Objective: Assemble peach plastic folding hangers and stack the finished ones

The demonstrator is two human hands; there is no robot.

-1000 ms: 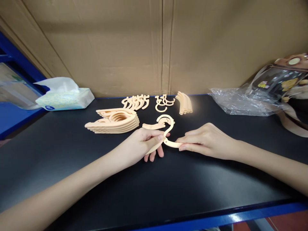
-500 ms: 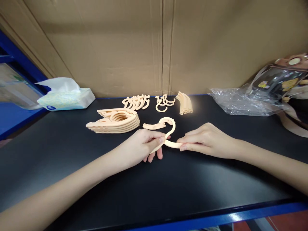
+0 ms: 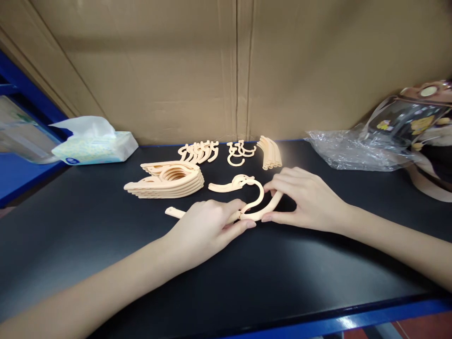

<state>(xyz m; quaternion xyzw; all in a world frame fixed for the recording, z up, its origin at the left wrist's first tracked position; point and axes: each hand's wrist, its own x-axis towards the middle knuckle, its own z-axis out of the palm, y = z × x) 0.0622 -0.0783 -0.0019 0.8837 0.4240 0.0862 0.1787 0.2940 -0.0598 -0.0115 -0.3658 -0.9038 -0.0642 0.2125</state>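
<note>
A cream plastic folding hanger (image 3: 257,214) lies between my hands, its curved hook pointing away from me. My left hand (image 3: 208,230) is closed over its left arm and the joint at the hook's base; the arm's tip sticks out to the left. Thumb and fingers of my right hand (image 3: 303,200) pinch the right arm, which angles up and away. Just beyond the hook lies a loose curved cream piece (image 3: 222,187), partly behind it. To the left is a stack of folded cream hangers (image 3: 169,183).
Along the back of the black table (image 3: 212,292) lie small hook pieces (image 3: 199,151), more hooks (image 3: 241,151) and a bundle of curved arms (image 3: 270,153). A tissue box (image 3: 95,146) stands left. Clear plastic wrap (image 3: 353,150) and a transparent bag (image 3: 406,117) sit right, before a cardboard wall (image 3: 158,70).
The hanger's right arm has swung upward in my right hand. My left hand has turned palm down over the left arm, whose tip now shows, and the hook has shifted right.
</note>
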